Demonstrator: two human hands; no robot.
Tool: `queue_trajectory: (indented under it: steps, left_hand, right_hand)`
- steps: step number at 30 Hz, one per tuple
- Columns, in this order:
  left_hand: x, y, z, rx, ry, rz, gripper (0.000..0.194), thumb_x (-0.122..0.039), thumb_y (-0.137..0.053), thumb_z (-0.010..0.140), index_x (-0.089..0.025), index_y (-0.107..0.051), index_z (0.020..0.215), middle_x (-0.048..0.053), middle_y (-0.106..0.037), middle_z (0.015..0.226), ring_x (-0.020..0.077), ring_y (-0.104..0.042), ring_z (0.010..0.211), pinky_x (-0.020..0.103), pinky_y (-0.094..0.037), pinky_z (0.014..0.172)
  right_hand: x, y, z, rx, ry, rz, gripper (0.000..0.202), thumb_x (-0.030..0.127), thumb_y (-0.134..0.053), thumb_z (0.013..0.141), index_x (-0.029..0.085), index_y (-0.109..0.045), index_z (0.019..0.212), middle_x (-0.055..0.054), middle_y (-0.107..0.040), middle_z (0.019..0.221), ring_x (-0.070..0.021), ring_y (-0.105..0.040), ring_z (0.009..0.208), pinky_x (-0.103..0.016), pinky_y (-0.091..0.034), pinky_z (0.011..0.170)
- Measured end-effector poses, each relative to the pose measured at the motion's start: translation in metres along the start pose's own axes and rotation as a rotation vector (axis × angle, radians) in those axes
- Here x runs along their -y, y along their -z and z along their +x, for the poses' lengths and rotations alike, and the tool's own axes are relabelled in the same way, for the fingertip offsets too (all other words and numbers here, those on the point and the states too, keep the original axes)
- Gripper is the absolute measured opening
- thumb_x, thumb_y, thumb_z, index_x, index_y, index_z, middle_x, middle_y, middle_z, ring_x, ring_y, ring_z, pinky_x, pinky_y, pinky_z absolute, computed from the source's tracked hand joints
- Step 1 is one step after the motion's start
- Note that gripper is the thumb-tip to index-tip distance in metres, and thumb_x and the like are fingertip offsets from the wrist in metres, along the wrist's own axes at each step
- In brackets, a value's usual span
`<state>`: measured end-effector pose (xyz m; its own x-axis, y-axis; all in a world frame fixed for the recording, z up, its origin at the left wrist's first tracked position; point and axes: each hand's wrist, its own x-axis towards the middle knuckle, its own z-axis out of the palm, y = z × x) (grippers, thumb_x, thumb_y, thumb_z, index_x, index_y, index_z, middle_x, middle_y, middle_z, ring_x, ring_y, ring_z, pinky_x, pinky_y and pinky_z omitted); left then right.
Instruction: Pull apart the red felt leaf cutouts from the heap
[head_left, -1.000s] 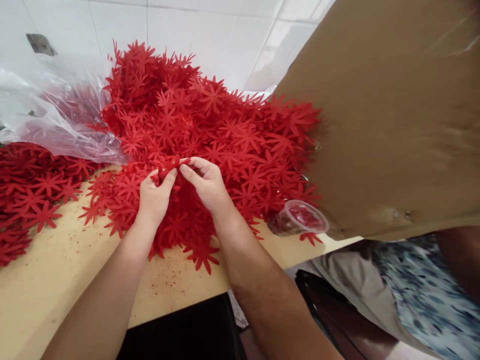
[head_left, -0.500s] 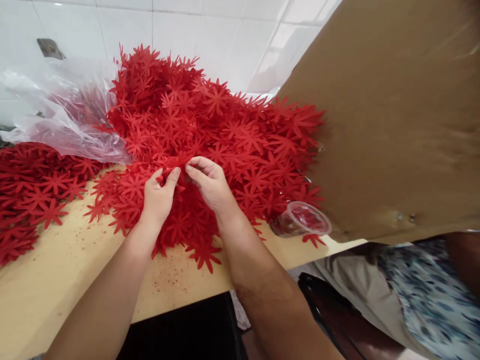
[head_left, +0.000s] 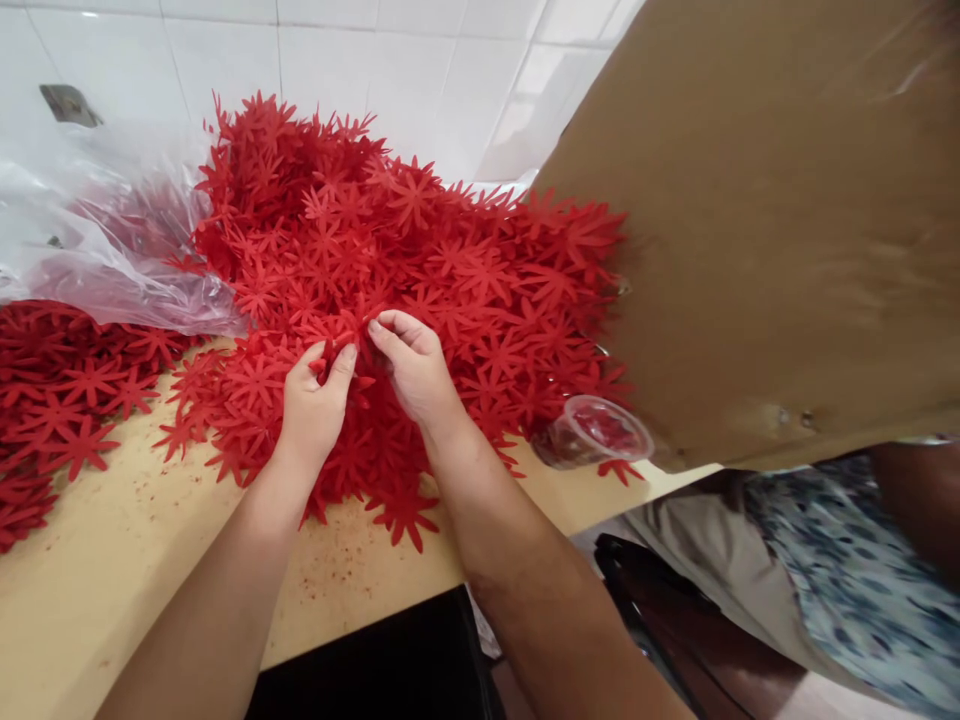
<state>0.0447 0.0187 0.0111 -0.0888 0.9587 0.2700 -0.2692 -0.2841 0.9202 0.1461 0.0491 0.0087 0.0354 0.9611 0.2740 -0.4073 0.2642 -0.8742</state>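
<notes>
A big heap of red flower-shaped cutouts lies on the pale yellow table. At the heap's front, my left hand pinches a red cutout between thumb and fingers. Close by on the right, my right hand has thumb and forefinger pressed together at the same cutout's edge. The cutout blends into the heap behind it, so its outline is hard to make out.
A clear plastic cup lies tipped at the heap's right. Beyond it stands a large brown cardboard sheet. A plastic bag and a second red pile are at left. A person in patterned clothing sits lower right.
The view has shifted slightly, moving the heap and cup leftward. Both hands stay at the cutout, with my left hand slightly lower and the fingers a little rearranged.
</notes>
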Motion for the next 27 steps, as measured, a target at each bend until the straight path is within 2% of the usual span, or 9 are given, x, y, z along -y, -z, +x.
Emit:
queue_trajectory:
  steps: [3, 6, 8, 12, 14, 19, 23, 27]
  left_hand:
    - [0.000, 0.002, 0.000, -0.034, -0.008, 0.066, 0.020, -0.036, -0.067, 0.068, -0.017, -0.061, 0.070, -0.005, -0.057, 0.061, 0.0036, -0.051, 0.054, 0.016, -0.046, 0.055]
    - [0.002, 0.007, 0.004, -0.116, -0.030, 0.079, 0.022, -0.037, -0.068, 0.067, -0.016, -0.062, 0.068, -0.006, -0.055, 0.058, 0.0027, -0.049, 0.051, 0.016, -0.042, 0.052]
    - [0.001, 0.008, 0.005, -0.142, -0.053, 0.050, 0.022, -0.038, -0.069, 0.066, -0.017, -0.064, 0.072, -0.006, -0.058, 0.061, 0.0031, -0.051, 0.054, 0.016, -0.044, 0.055]
    - [-0.004, 0.004, 0.004, -0.078, -0.105, 0.044, 0.028, -0.034, -0.074, 0.061, -0.020, -0.066, 0.083, -0.001, -0.068, 0.080, 0.0075, -0.061, 0.071, 0.022, -0.049, 0.072]
    - [-0.005, 0.002, 0.003, -0.045, -0.121, 0.061, 0.029, -0.032, -0.076, 0.058, -0.019, -0.067, 0.083, 0.000, -0.070, 0.083, 0.0090, -0.063, 0.075, 0.023, -0.050, 0.076]
    - [0.001, 0.004, 0.004, -0.097, -0.103, 0.096, 0.017, -0.030, -0.072, 0.063, -0.017, -0.066, 0.073, -0.003, -0.067, 0.071, 0.0058, -0.058, 0.064, 0.020, -0.049, 0.068]
    - [0.004, 0.006, 0.006, -0.138, -0.094, 0.055, 0.017, -0.031, -0.071, 0.064, -0.017, -0.065, 0.073, -0.004, -0.065, 0.069, 0.0049, -0.056, 0.063, 0.020, -0.048, 0.068]
    - [0.003, 0.004, 0.005, -0.147, -0.080, 0.039, 0.019, -0.033, -0.069, 0.067, -0.016, -0.061, 0.066, -0.006, -0.058, 0.060, 0.0033, -0.050, 0.056, 0.018, -0.043, 0.062]
  right_hand:
    - [-0.001, 0.001, 0.003, -0.053, 0.033, -0.010, 0.029, 0.044, -0.067, 0.064, 0.020, -0.051, 0.068, 0.009, -0.050, 0.055, -0.0030, -0.044, 0.049, -0.018, -0.040, 0.050]
    - [-0.001, 0.005, 0.006, -0.105, 0.060, -0.040, 0.034, 0.046, -0.069, 0.061, 0.019, -0.049, 0.068, 0.009, -0.050, 0.054, -0.0030, -0.044, 0.048, -0.018, -0.039, 0.049]
    - [-0.001, 0.007, 0.008, -0.123, 0.072, -0.047, 0.037, 0.047, -0.070, 0.059, 0.019, -0.049, 0.070, 0.009, -0.050, 0.054, -0.0028, -0.044, 0.047, -0.018, -0.038, 0.049]
    - [0.002, 0.004, 0.005, -0.057, 0.085, -0.101, 0.037, 0.050, -0.068, 0.061, 0.020, -0.048, 0.070, 0.009, -0.048, 0.053, -0.0034, -0.042, 0.047, -0.019, -0.038, 0.050]
    - [0.004, 0.000, 0.002, -0.013, 0.079, -0.151, 0.039, 0.052, -0.068, 0.060, 0.020, -0.046, 0.066, 0.008, -0.047, 0.053, -0.0037, -0.042, 0.048, -0.020, -0.038, 0.050]
    - [0.005, -0.005, -0.002, 0.040, 0.070, -0.194, 0.043, 0.055, -0.067, 0.059, 0.019, -0.043, 0.061, 0.008, -0.042, 0.054, -0.0029, -0.036, 0.049, -0.020, -0.032, 0.049]
    - [0.004, -0.002, 0.000, 0.068, 0.055, -0.141, 0.039, 0.053, -0.066, 0.062, 0.019, -0.049, 0.067, 0.008, -0.042, 0.056, -0.0026, -0.035, 0.050, -0.019, -0.032, 0.050]
    - [0.002, 0.001, 0.001, 0.084, 0.052, -0.106, 0.036, 0.049, -0.066, 0.065, 0.018, -0.048, 0.063, 0.008, -0.041, 0.054, -0.0023, -0.034, 0.048, -0.019, -0.032, 0.049]
